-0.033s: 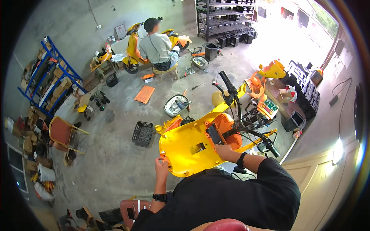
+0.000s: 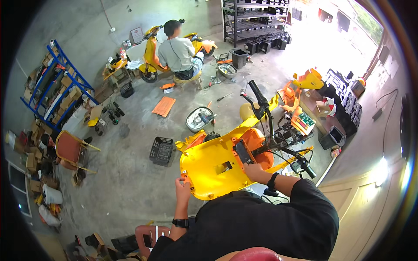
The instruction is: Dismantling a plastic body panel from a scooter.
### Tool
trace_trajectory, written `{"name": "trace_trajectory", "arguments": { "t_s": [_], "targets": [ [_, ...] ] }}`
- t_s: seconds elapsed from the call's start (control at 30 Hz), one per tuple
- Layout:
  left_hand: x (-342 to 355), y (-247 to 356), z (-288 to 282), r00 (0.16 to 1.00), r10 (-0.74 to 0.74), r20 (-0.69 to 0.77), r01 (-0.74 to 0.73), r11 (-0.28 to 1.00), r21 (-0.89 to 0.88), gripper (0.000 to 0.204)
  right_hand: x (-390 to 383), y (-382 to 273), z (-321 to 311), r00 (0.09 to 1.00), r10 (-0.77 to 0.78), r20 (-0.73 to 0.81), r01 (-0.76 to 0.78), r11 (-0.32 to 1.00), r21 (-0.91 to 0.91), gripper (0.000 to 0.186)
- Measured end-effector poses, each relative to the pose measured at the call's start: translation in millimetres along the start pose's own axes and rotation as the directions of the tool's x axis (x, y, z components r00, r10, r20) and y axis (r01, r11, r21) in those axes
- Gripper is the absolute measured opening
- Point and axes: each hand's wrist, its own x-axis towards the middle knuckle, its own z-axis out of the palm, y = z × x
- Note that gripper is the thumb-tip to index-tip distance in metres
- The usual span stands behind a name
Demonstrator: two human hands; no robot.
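A large yellow scooter body panel (image 2: 202, 167) lies in front of me, with a rectangular opening and orange parts at its right end. My left hand (image 2: 183, 186) closes on the panel's near left corner, at a small orange piece (image 2: 187, 177). Beside the orange box-shaped housing (image 2: 257, 140), my right hand (image 2: 256, 171) is closed at the lower end of an orange frame around a dark rectangular insert (image 2: 242, 151); its fingertips are partly hidden. The black handlebar (image 2: 269, 117) with its cables rises just beyond.
Left of the panel stands a black plastic crate (image 2: 161, 150). A tray with a drill (image 2: 199, 118) and an orange flat panel (image 2: 164, 106) lie on the floor. Farther off, a person (image 2: 177, 54) sits beside another yellow scooter (image 2: 151, 54). A reddish chair (image 2: 69, 148) stands left.
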Motion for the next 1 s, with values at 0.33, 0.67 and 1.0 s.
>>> {"name": "trace_trajectory", "arguments": {
  "t_s": [0.33,0.67,1.0],
  "targets": [
    [3.0,-8.8,1.6,1.0,0.003,0.009,-0.003,1.0,-0.028,0.031,1.7,-6.1,-0.9,0.997,0.044,0.063,-0.042,0.999,-0.019,0.027],
    [4.5,-10.0,-0.3,0.999,0.049,0.001,-0.049,0.998,-0.042,0.033,-0.5,-10.7,-5.2,0.996,0.051,0.07,-0.05,0.999,-0.013,0.023],
    [-3.3,8.0,-1.6,0.999,-0.005,0.045,0.005,1.0,-0.01,0.035,-1.8,-1.4,5.4,0.998,-0.03,0.051,0.032,0.999,-0.037,0.026]
  ]
}}
